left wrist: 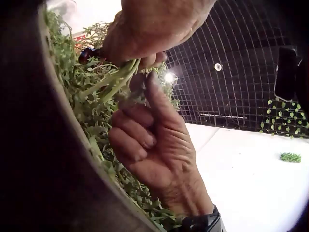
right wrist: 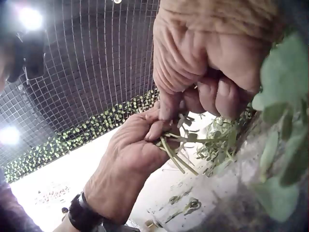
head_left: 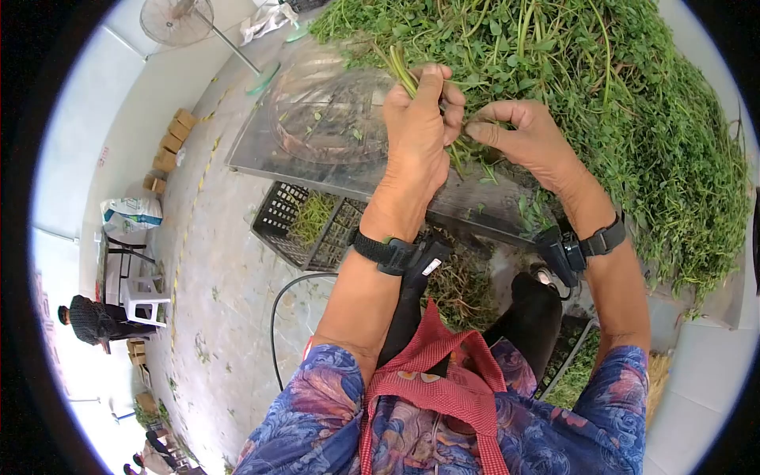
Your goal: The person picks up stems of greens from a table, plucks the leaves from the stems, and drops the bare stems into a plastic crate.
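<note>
My left hand (head_left: 419, 131) grips a small bunch of green stems (head_left: 402, 71), whose cut-looking ends stick out past the thumb. Beside it, my right hand (head_left: 524, 142) has its thumb and forefinger brought together at the leafy end of the bunch, pinching a leafy stem. In the right wrist view, the right fingertips (right wrist: 169, 105) meet the left fingers among small leaves (right wrist: 186, 121). The left wrist view has the right hand (left wrist: 159, 140) below the left, its other fingers curled in. Both hands are over the front part of a metal table (head_left: 317, 162).
A large heap of leafy greens (head_left: 570, 71) covers the table's right and back. Below the front edge stand a black crate (head_left: 273, 226) holding stems and a pile of plant scraps (head_left: 463, 285). A fan (head_left: 178, 17), cardboard boxes (head_left: 168, 150) and a white stool (head_left: 146, 299) are at left.
</note>
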`<state>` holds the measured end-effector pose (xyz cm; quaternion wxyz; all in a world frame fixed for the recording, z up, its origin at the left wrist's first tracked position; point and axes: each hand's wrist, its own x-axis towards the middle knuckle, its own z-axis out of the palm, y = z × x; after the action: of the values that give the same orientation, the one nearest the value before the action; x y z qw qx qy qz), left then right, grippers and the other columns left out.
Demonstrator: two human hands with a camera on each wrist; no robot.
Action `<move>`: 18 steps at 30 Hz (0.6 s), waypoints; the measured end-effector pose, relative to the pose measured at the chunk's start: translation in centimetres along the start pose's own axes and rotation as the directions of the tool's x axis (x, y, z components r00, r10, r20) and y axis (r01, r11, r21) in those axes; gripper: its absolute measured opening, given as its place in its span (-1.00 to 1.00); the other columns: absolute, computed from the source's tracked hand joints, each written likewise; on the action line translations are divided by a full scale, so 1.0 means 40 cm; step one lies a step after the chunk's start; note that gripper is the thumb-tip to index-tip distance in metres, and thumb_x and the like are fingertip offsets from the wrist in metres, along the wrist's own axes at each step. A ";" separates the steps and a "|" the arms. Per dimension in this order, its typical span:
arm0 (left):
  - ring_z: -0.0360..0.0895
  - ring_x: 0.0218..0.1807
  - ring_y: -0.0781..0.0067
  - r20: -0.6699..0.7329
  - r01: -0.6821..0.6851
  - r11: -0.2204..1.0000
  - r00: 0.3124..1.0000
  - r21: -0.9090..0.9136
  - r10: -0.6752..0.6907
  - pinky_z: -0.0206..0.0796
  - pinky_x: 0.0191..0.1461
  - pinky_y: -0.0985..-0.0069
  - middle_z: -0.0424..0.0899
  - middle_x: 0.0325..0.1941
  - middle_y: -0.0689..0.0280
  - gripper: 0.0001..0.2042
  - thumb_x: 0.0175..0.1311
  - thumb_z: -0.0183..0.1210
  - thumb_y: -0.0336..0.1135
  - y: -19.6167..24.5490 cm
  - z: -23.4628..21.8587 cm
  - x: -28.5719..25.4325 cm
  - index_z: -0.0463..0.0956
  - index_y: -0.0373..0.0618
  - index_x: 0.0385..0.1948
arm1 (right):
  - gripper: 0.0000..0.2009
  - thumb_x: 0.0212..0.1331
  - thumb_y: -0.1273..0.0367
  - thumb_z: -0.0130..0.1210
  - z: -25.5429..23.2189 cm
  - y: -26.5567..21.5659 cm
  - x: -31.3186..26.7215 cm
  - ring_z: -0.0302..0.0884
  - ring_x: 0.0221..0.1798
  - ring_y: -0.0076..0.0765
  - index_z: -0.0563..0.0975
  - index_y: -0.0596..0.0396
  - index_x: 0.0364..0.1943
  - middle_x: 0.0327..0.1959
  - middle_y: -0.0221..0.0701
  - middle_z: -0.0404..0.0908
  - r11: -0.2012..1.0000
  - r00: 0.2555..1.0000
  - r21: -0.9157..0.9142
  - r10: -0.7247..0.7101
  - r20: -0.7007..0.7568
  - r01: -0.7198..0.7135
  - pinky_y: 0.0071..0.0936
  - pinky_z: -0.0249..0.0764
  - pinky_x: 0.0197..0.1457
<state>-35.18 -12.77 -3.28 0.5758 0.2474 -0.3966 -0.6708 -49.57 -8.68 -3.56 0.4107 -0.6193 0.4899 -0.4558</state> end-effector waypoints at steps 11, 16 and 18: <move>0.38 -0.56 0.58 -0.082 -0.032 0.999 0.996 -0.038 0.029 -0.01 -0.73 0.74 0.58 -0.36 0.12 -0.85 0.35 -0.04 -0.33 0.043 -0.080 0.045 0.38 -0.24 -0.31 | -0.82 0.13 0.36 0.13 -0.038 0.019 0.004 0.07 -0.76 -0.78 0.56 0.21 -0.30 -0.64 -0.59 0.42 0.849 0.990 0.518 0.137 -0.027 -0.103 -0.73 -0.04 -0.72; 0.35 -0.63 0.65 -0.025 0.005 1.000 1.000 0.030 -0.004 -0.01 -0.75 0.76 0.59 -0.45 0.15 -0.86 0.28 0.06 -0.33 0.035 -0.067 0.043 0.39 -0.21 -0.40 | -0.84 0.14 0.40 0.09 -0.053 0.020 0.008 0.07 -0.77 -0.76 0.54 0.27 -0.32 -0.53 -0.48 0.49 0.744 0.997 0.666 0.075 -0.011 -0.048 -0.74 0.01 -0.72; 0.34 -0.64 0.67 0.028 0.054 0.995 0.998 0.083 -0.057 -0.01 -0.75 0.77 0.59 -0.46 0.16 -0.85 0.27 0.08 -0.33 0.025 -0.056 0.035 0.40 -0.22 -0.41 | -0.84 0.14 0.40 0.09 -0.052 0.019 0.006 0.07 -0.77 -0.76 0.54 0.26 -0.32 -0.52 -0.49 0.50 0.748 0.998 0.661 0.066 0.014 -0.059 -0.74 0.01 -0.72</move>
<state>-33.12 -14.70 -3.55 0.5402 0.2718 -0.4254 -0.6733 -51.72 -9.17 -3.76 0.6156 -0.4149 0.3198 -0.5888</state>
